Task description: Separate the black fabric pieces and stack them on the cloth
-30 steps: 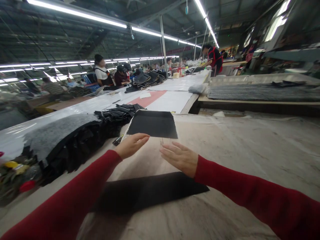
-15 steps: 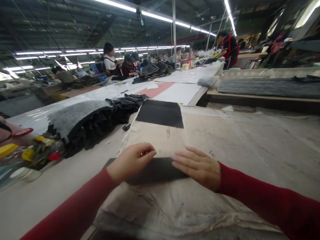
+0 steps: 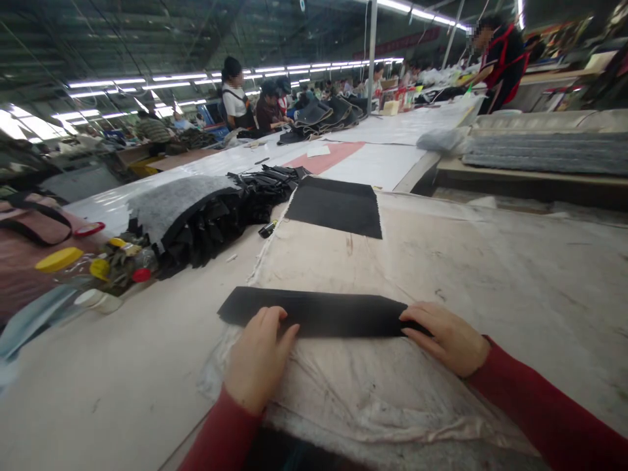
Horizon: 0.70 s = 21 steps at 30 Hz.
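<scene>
A long black fabric strip (image 3: 333,314), apparently folded, lies crosswise on the cream padded cloth (image 3: 333,261) before me. My left hand (image 3: 260,353) rests at its near edge, left of the middle, thumb and fingers apart on the fabric. At the strip's right end, my right hand (image 3: 444,337) pinches the tapered tip between thumb and fingers. A second black fabric piece (image 3: 336,204), flat with a zigzag-cut edge, lies farther back on the cloth.
To the left are a heap of black cut pieces (image 3: 206,222), jars with a yellow lid (image 3: 59,259) and a pink bag (image 3: 29,261). Grey stacked material (image 3: 544,154) lies at the right. A person in a red apron (image 3: 505,59) works beyond; others are at the far left.
My hands have moved apart, the left back toward me and the right to the strip's right end. More of the strip shows. The view has shifted left and down.
</scene>
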Motion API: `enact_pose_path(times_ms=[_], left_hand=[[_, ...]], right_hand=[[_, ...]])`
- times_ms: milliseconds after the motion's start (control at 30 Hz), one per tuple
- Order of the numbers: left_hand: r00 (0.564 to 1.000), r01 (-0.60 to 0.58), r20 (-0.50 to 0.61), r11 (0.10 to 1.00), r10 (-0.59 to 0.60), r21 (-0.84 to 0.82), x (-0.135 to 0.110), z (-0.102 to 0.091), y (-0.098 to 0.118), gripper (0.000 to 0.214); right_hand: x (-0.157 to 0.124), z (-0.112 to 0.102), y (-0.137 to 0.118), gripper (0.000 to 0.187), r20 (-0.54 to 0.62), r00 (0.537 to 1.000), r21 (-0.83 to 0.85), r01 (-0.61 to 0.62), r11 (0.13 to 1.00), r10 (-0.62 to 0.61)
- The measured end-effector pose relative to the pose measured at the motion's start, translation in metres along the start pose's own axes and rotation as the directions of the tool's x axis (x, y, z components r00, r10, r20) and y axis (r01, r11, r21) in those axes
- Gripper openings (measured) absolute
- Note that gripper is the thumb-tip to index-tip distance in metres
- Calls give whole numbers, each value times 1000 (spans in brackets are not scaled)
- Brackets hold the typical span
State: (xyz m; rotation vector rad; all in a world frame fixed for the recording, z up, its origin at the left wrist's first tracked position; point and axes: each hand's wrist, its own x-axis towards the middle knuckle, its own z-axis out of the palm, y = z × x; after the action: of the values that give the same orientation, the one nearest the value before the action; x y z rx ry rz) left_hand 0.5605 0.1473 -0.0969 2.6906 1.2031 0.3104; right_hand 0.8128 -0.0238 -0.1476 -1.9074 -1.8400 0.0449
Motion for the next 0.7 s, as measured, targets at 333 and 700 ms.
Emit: enact_pose_path(times_ms=[333,700], left_hand=[[999,-12,46,1000,13,-20,6,0,5,9],[992,-123,-3,939,129,-321,-23,-11,8,26]], right_hand=[[-4,9,-2,15,-58,997,-37,-45,998,43],[-4,15,-5,27,-161,972,-12,-174,985,169]])
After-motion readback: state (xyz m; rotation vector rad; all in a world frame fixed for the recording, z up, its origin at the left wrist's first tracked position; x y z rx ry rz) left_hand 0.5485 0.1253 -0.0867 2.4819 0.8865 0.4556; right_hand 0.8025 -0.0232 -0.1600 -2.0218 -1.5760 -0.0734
